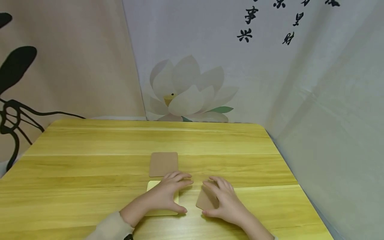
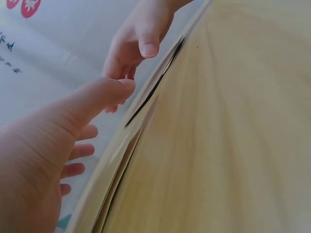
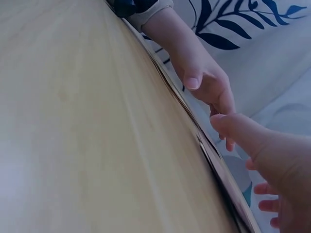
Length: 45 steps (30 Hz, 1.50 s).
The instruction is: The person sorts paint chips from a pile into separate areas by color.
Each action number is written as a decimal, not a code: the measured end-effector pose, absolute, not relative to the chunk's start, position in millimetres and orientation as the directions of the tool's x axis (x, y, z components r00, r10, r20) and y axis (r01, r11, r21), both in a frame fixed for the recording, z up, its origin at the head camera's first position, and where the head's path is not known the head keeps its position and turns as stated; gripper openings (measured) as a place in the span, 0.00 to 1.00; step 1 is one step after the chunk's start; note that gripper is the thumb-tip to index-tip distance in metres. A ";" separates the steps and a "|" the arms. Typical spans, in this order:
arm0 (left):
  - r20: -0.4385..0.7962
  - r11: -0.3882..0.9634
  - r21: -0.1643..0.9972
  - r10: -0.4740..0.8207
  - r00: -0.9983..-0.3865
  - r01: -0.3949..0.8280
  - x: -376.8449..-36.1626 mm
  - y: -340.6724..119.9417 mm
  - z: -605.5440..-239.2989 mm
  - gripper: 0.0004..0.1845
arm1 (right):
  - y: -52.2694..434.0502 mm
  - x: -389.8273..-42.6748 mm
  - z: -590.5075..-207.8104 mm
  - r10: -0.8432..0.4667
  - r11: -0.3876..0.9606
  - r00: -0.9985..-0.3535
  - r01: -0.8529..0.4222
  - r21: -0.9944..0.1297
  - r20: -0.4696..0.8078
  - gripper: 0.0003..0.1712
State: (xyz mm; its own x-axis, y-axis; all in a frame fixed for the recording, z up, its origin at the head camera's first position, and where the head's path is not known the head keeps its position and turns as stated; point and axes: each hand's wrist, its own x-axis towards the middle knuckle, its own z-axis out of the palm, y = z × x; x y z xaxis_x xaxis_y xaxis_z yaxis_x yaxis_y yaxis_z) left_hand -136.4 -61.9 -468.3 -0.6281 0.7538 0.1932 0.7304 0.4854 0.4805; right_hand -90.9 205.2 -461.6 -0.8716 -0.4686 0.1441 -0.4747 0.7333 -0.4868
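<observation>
Two thin brown square boards with rounded corners and a pale yellow one lie on a wooden table. My left hand (image 1: 166, 192) is over the yellow square (image 1: 154, 184) and hides much of it; its thumb and fingers are spread apart. Just beyond that hand lies one brown square (image 1: 163, 164). On the right, my right hand (image 1: 223, 200) curves loosely over the second brown square (image 1: 206, 199), which sits at an angle and is partly covered. Both wrist views show the hands (image 2: 39, 136) (image 3: 286, 165) with thumbs apart from fingers and nothing pinched.
The wood-grain tabletop (image 1: 240, 146) extends around the squares. Behind it hangs a pale curtain (image 1: 192, 40) with a printed lotus and black characters. A beige curtain (image 1: 81, 60) with dark plant shapes hangs at the left.
</observation>
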 end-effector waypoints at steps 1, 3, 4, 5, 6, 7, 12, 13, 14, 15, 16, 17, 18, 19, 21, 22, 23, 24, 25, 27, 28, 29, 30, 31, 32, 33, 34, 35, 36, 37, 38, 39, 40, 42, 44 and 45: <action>0.190 0.481 0.475 0.762 -0.619 0.737 -137.0 -58.5 -467.5 0.47 | 207.9 -90.3 -462.0 -0.460 0.738 -0.876 -0.469 -0.485 0.147 0.51; 0.185 0.478 0.460 0.773 -0.607 0.749 -138.1 -52.1 -466.0 0.47 | 213.3 -89.4 -463.1 -0.443 0.745 -0.884 -0.457 -0.485 0.152 0.51; 0.183 0.478 0.452 0.776 -0.603 0.753 -138.7 -48.9 -465.6 0.47 | 215.9 -88.9 -463.8 -0.436 0.751 -0.887 -0.453 -0.480 0.153 0.51; 0.182 0.476 0.447 0.780 -0.598 0.757 -139.3 -45.7 -465.1 0.47 | 218.4 -88.4 -464.0 -0.429 0.755 -0.890 -0.447 -0.480 0.154 0.51; 0.181 0.473 0.443 0.785 -0.593 0.761 -139.8 -42.6 -464.8 0.47 | 220.9 -87.9 -464.3 -0.423 0.760 -0.893 -0.443 -0.476 0.155 0.51; 0.180 0.471 0.436 0.789 -0.587 0.767 -140.4 -39.8 -464.9 0.47 | 223.3 -87.3 -464.6 -0.418 0.765 -0.895 -0.438 -0.472 0.154 0.51; 0.179 0.455 0.408 0.810 -0.558 0.792 -142.0 -27.4 -465.6 0.47 | 233.8 -83.4 -464.6 -0.391 0.780 -0.911 -0.402 -0.479 0.127 0.51; 0.180 0.454 0.403 0.812 -0.555 0.795 -142.1 -25.4 -465.7 0.47 | 235.6 -82.6 -464.7 -0.387 0.783 -0.914 -0.395 -0.480 0.120 0.51; 0.180 0.453 0.398 0.814 -0.552 0.798 -142.3 -23.5 -465.9 0.46 | 237.2 -81.8 -464.8 -0.384 0.786 -0.916 -0.391 -0.479 0.117 0.51; 0.181 0.453 0.394 0.815 -0.551 0.800 -142.5 -21.7 -466.0 0.46 | 238.8 -81.1 -464.9 -0.384 0.787 -0.917 -0.389 -0.479 0.113 0.51; 0.179 0.453 0.393 0.816 -0.550 0.800 -142.8 -19.7 -466.2 0.46 | 240.5 -80.4 -465.1 -0.385 0.788 -0.916 -0.389 -0.477 0.112 0.52; 0.174 0.455 0.392 0.817 -0.550 0.799 -143.2 -18.0 -466.5 0.46 | 242.0 -79.7 -465.2 -0.386 0.788 -0.916 -0.391 -0.476 0.113 0.51; 0.166 0.457 0.394 0.818 -0.551 0.798 -143.5 -16.5 -466.7 0.47 | 243.5 -79.1 -465.4 -0.390 0.788 -0.914 -0.395 -0.473 0.112 0.52; 0.157 0.459 0.397 0.819 -0.552 0.794 -143.9 -15.3 -466.8 0.47 | 244.9 -78.5 -465.7 -0.394 0.788 -0.912 -0.398 -0.470 0.112 0.52; 0.140 0.468 0.395 0.820 -0.555 0.791 -145.0 -13.0 -467.4 0.47 | 247.4 -77.2 -466.3 -0.399 0.787 -0.910 -0.402 -0.467 0.112 0.52; 0.132 0.472 0.393 0.821 -0.556 0.789 -145.6 -12.1 -467.6 0.47 | 248.5 -76.6 -466.8 -0.399 0.788 -0.910 -0.403 -0.466 0.112 0.52; 0.125 0.475 0.394 0.821 -0.557 0.787 -146.2 -11.5 -467.5 0.47 | 249.7 -75.9 -467.3 -0.399 0.790 -0.910 -0.402 -0.463 0.111 0.52; 0.119 0.477 0.393 0.821 -0.558 0.786 -146.7 -10.8 -467.2 0.47 | 250.7 -75.2 -467.9 -0.399 0.791 -0.910 -0.402 -0.461 0.110 0.53; 0.114 0.480 0.392 0.821 -0.559 0.785 -147.3 -10.3 -467.1 0.46 | 251.5 -74.6 -468.3 -0.398 0.792 -0.911 -0.401 -0.460 0.110 0.53; 0.105 0.485 0.386 0.822 -0.559 0.785 -148.2 -9.3 -467.1 0.46 | 252.7 -73.6 -469.3 -0.397 0.794 -0.911 -0.401 -0.457 0.110 0.53; 0.100 0.488 0.385 0.822 -0.561 0.783 -148.7 -8.9 -467.2 0.46 | 253.2 -73.4 -469.7 -0.398 0.794 -0.911 -0.402 -0.456 0.109 0.53; 0.096 0.490 0.383 0.822 -0.562 0.783 -149.1 -8.7 -467.5 0.46 | 253.6 -73.2 -470.0 -0.399 0.795 -0.910 -0.403 -0.453 0.109 0.53; 0.092 0.492 0.381 0.822 -0.562 0.783 -149.5 -8.3 -467.7 0.46 | 253.8 -73.0 -470.3 -0.401 0.795 -0.910 -0.404 -0.453 0.109 0.53; 0.089 0.493 0.381 0.822 -0.562 0.782 -150.0 -8.1 -467.9 0.46 | 253.9 -73.2 -470.5 -0.402 0.796 -0.909 -0.405 -0.450 0.108 0.53; 0.087 0.493 0.380 0.823 -0.561 0.782 -150.5 -7.8 -468.3 0.46 | 254.1 -73.3 -470.6 -0.403 0.797 -0.909 -0.407 -0.445 0.108 0.52; 0.087 0.493 0.380 0.823 -0.561 0.783 -150.9 -7.7 -468.7 0.46 | 254.1 -73.3 -470.6 -0.404 0.798 -0.908 -0.408 -0.443 0.108 0.52; 0.088 0.491 0.382 0.824 -0.560 0.783 -151.2 -7.6 -468.8 0.46 | 254.1 -73.4 -470.6 -0.405 0.799 -0.908 -0.409 -0.440 0.109 0.52; 0.087 0.490 0.385 0.824 -0.559 0.782 -151.3 -7.5 -468.8 0.46 | 254.1 -73.4 -470.6 -0.406 0.800 -0.907 -0.411 -0.436 0.109 0.52; 0.087 0.489 0.387 0.825 -0.559 0.782 -151.3 -7.5 -468.5 0.46 | 254.0 -73.4 -470.6 -0.408 0.801 -0.907 -0.413 -0.434 0.110 0.52; 0.087 0.488 0.390 0.825 -0.559 0.781 -151.3 -7.5 -468.7 0.46 | 254.0 -73.3 -470.5 -0.408 0.801 -0.906 -0.414 -0.433 0.111 0.52; 0.087 0.488 0.393 0.824 -0.559 0.780 -151.2 -7.6 -468.7 0.46 | 254.0 -73.2 -470.5 -0.410 0.799 -0.905 -0.416 -0.434 0.112 0.51; 0.087 0.487 0.395 0.824 -0.559 0.779 -151.1 -7.7 -468.8 0.46 | 253.9 -73.1 -470.5 -0.412 0.798 -0.904 -0.418 -0.435 0.113 0.51; 0.089 0.487 0.396 0.824 -0.560 0.779 -150.9 -7.6 -468.7 0.46 | 254.0 -73.0 -470.5 -0.414 0.796 -0.903 -0.421 -0.435 0.116 0.51; 0.094 0.485 0.395 0.823 -0.560 0.780 -150.7 -7.7 -469.2 0.46 | 254.0 -72.9 -470.7 -0.419 0.793 -0.900 -0.428 -0.435 0.121 0.51; 0.099 0.482 0.397 0.823 -0.559 0.781 -150.6 -7.6 -470.2 0.46 | 254.1 -73.1 -471.0 -0.423 0.790 -0.897 -0.434 -0.433 0.127 0.51; 0.103 0.481 0.397 0.823 -0.559 0.781 -150.6 -7.6 -470.8 0.45 | 254.2 -73.2 -471.2 -0.425 0.790 -0.896 -0.437 -0.430 0.130 0.51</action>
